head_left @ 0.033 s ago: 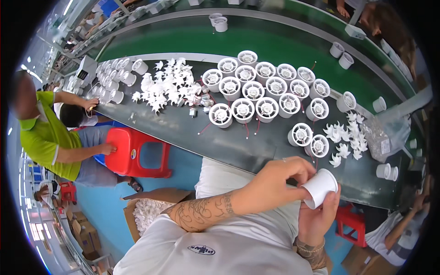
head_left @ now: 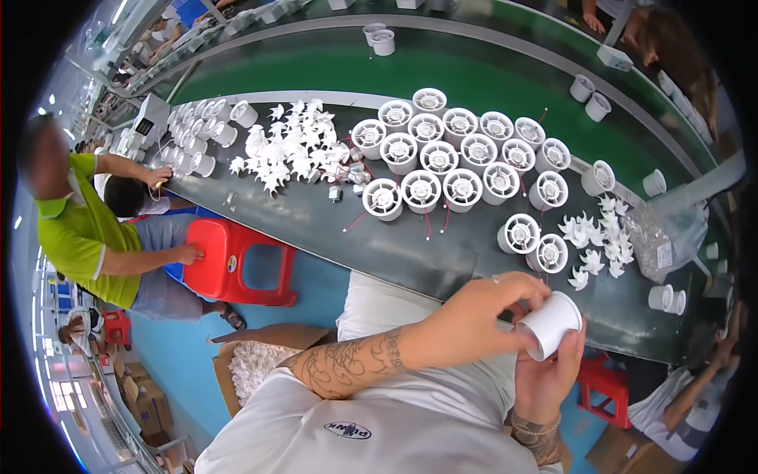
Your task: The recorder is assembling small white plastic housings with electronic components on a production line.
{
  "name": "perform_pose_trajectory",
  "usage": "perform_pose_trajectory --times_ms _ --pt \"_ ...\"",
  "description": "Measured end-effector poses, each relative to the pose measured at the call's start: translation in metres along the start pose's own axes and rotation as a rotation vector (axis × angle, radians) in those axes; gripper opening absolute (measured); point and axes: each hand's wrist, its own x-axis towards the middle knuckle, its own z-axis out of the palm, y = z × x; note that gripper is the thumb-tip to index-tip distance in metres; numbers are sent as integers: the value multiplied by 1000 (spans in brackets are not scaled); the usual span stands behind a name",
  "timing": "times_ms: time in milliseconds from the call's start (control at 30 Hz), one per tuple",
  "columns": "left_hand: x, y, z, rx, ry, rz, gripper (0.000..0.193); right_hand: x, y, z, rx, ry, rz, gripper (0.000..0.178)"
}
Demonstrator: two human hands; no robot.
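A white plastic fan housing point(head_left: 550, 325), shaped like a short cup, is held tilted above the table's near edge. My right hand point(head_left: 557, 371) wraps round it from below and from the right, thumb along its side. My left hand point(head_left: 505, 312) is at the open end facing left, its fingers bent against the rim and its thumb at the mouth. The inside of the housing is hidden from view. Just beyond stand two similar fan housings point(head_left: 550, 253) with spoked fronts. White fan impellers point(head_left: 582, 231) lie to their right.
Rows of spoked fan housings point(head_left: 440, 158) with red wires cover the middle of the dark table point(head_left: 308, 237). A heap of impellers point(head_left: 296, 146) and small motors point(head_left: 335, 193) lie left. A green conveyor point(head_left: 482, 71) runs behind. A person point(head_left: 87, 229) holds a red stool point(head_left: 229, 261).
My left fingers have shifted slightly up and spread a little at the housing's rim. My right hand keeps its hold. The whole view has shifted very slightly.
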Motion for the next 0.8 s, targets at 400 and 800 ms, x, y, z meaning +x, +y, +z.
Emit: perform_pose_trajectory --times_ms 400,800 --pt "-1 -5 -2 179 -21 60 48 0 5 -2 167 8 306 52" --pt "-15 -17 -4 469 -75 271 30 14 -31 -87 -918 247 -388 28"
